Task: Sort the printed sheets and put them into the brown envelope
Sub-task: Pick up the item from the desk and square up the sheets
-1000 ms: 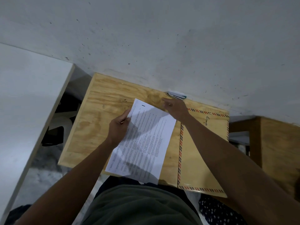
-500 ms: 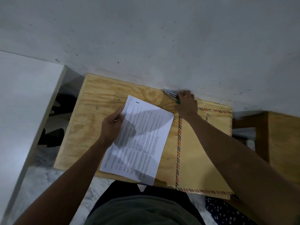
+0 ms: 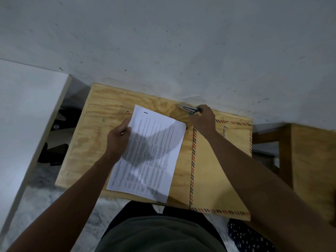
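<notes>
The printed sheets (image 3: pixel 151 151) lie as one white stack on the plywood table (image 3: pixel 94 135), tilted, with the near end over the table's front edge. My left hand (image 3: pixel 118 139) grips the stack's left edge. The brown envelope (image 3: pixel 214 171), with a striped red and blue border and a metal clasp, lies flat to the right of the sheets, partly under my right forearm. My right hand (image 3: pixel 203 119) is at the table's far edge, its fingers closed on a small metal stapler-like tool (image 3: pixel 188 108) with a green end.
A grey wall (image 3: pixel 181 42) rises directly behind the table. A white tabletop (image 3: pixel 23 113) stands at the left with dark objects in the gap beside it. A wooden piece of furniture (image 3: pixel 312 157) stands at the right. My lap is at the bottom.
My right hand has left the sheets' top right corner and reached to the table's far edge, closing on the metal tool there. My left hand keeps its hold on the sheets.
</notes>
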